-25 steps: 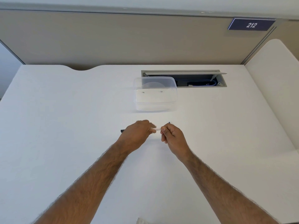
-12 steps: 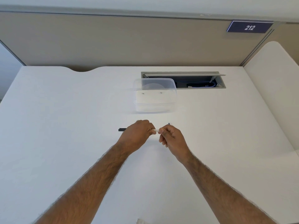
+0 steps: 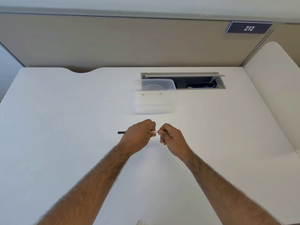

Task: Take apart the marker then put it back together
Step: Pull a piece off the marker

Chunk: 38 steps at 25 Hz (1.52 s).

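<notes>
I hold a thin marker level over the middle of the white desk. My left hand point(image 3: 139, 133) is closed round the marker's body, whose dark end point(image 3: 121, 132) sticks out to the left of the fist. A short white stretch of the marker point(image 3: 153, 132) shows in the small gap between my hands. My right hand point(image 3: 169, 138) pinches the right end of it with thumb and fingers; the part inside that hand is hidden, apart from a thin dark sliver near the palm.
A clear plastic box point(image 3: 155, 97) with a lid stands just beyond my hands. Behind it an open cable hatch point(image 3: 201, 82) is sunk in the desk point(image 3: 65, 111). A beige partition runs along the back, and a white side panel point(image 3: 274, 88) rises at the right.
My hands have drawn closer together, so less of the white section shows between them. The dark left end has shifted slightly to the left.
</notes>
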### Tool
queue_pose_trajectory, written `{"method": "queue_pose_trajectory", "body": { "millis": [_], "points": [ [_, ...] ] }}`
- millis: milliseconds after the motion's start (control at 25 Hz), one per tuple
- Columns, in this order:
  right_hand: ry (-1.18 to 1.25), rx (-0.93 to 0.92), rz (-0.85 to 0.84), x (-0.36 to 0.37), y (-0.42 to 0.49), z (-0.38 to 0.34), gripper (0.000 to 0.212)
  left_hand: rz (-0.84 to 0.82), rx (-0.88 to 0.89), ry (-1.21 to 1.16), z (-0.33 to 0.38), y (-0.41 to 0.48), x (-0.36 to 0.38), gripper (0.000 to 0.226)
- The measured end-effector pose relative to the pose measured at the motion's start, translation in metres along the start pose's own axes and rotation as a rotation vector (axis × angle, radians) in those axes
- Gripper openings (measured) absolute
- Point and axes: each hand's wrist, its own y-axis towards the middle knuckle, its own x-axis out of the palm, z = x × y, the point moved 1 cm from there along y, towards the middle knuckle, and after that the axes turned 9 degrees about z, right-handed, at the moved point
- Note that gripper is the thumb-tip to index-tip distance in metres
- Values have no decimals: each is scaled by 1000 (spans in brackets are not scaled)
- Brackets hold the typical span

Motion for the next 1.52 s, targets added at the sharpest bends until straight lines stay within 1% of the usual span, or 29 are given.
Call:
{"method": "queue_pose_trajectory", "body": {
  "millis": [160, 320, 440, 560, 640, 720, 880, 920, 1040, 1080, 1320, 1520],
  "points": [
    [48, 18, 23, 4, -4, 0, 26, 22, 46, 0, -1, 0, -1, 18],
    [133, 113, 31, 5, -7, -4, 39, 39, 92, 25, 0, -1, -3, 15],
    [155, 128, 35, 2, -4, -6, 46, 49, 72, 9, 1, -1, -2, 12],
    [202, 125, 25, -5, -1, -8, 32, 16, 18, -23, 1, 1, -2, 13],
    [199, 132, 25, -7, 0, -9, 26, 5, 24, -8, 1, 2, -2, 14],
    [170, 120, 27, -6, 1, -8, 28, 5, 44, 16, 2, 1, -3, 14],
    [136, 102, 51, -4, -2, -7, 41, 10, 48, 7, 1, -1, -3, 14],
    [156, 109, 49, -4, -3, -7, 38, 6, 41, -1, 1, -1, -3, 15],
    [220, 131, 29, -8, -2, -6, 17, 0, 33, 2, -2, -3, -2, 16],
    [231, 130, 15, -10, -1, -6, 14, -2, 34, 7, -3, -3, -2, 16],
    [180, 105, -32, -15, 6, -12, 15, -3, 41, 10, -3, -3, -1, 15],
    [132, 42, -67, -15, 6, -14, 6, -4, 58, 3, -5, -1, -1, 15]
  ]
}}
